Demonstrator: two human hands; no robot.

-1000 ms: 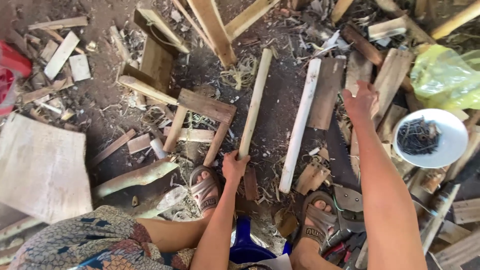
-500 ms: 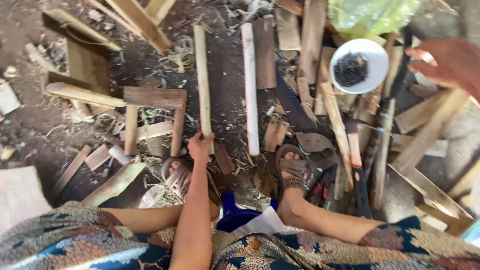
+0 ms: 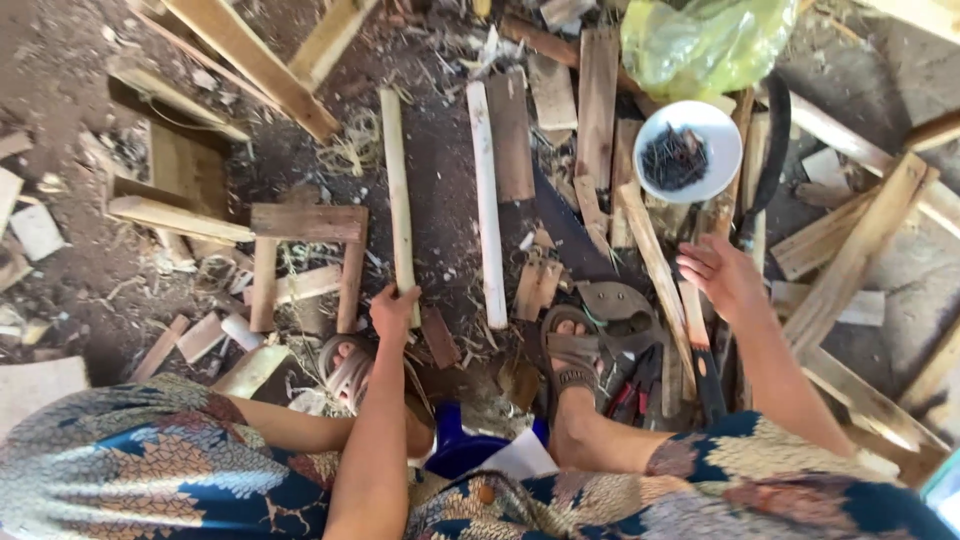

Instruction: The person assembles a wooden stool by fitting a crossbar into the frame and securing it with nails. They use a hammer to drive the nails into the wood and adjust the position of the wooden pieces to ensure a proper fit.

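Observation:
My left hand grips the near end of a long pale wooden stick that lies on the dirt and points away from me. My right hand hovers open, fingers spread, over a pile of slats, just below a white bowl of dark nails. A hammer with a black and orange handle lies under that hand. A second, whiter stick rests parallel to the first. A handsaw lies between the sticks and the bowl. My sandalled feet rest on the ground.
A small rough wooden stool frame lies at the left with a box-like frame behind it. Scrap planks and shavings cover the ground. A yellow-green plastic bag sits beyond the bowl. Long battens lie at right.
The view has swung. My right hand came back from the far right and down toward the slats below the bowl. My left hand keeps its grip on the stick.

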